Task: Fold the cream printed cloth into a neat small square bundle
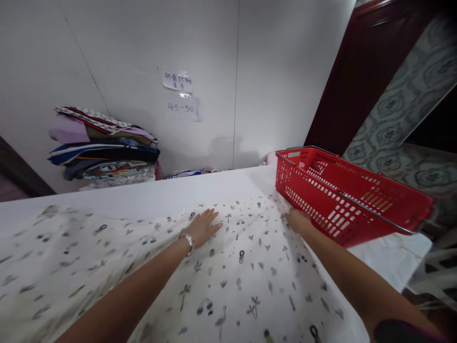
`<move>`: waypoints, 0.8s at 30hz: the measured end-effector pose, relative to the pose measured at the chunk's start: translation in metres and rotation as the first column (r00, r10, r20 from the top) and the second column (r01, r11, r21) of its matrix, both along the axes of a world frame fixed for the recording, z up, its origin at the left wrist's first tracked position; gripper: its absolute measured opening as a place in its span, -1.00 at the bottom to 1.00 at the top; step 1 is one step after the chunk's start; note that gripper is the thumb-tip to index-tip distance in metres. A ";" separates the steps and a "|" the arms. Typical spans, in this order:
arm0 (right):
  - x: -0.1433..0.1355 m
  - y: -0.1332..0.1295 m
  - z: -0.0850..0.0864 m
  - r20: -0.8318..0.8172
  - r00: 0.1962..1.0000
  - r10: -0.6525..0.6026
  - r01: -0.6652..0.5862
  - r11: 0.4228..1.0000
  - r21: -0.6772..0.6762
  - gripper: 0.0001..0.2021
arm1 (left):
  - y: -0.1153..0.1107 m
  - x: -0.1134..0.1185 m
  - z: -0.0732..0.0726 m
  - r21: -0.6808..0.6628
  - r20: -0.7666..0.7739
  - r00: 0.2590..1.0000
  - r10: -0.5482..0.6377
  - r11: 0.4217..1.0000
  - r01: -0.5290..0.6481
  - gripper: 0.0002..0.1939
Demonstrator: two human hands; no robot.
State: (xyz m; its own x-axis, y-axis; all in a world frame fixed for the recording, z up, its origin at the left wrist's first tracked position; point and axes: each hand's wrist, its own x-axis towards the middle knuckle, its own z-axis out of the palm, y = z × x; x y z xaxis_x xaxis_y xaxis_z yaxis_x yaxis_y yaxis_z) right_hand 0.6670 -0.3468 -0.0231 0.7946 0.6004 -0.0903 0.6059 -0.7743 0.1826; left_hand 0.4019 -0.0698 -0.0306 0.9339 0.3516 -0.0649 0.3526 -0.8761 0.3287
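A white cloth (228, 276) printed with small palm trees, flamingos and sunglasses spreads across the table, rumpled at the left. On its upper middle part rests my left hand (203, 227), palm down with fingers spread; a bracelet circles the wrist. At the cloth's far right edge, close beside the red basket, is my right hand (297, 220). Its fingers are partly hidden and look closed on the cloth's edge, where the fabric bunches up.
A red plastic basket (321, 190) with metal handles stands on the white table (214, 188) at the right. Folded clothes (107, 147) are stacked at the back left, by the wall. Two paper notes (177, 81) hang there. White slatted plastic (441, 271) shows beyond the table's right end.
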 end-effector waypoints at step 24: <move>-0.163 -0.166 -0.009 -0.089 0.985 -0.146 0.163 0.956 0.243 -0.80 | -0.220 -0.195 -0.014 0.190 0.219 0.896 -0.386 0.918 0.349 -0.62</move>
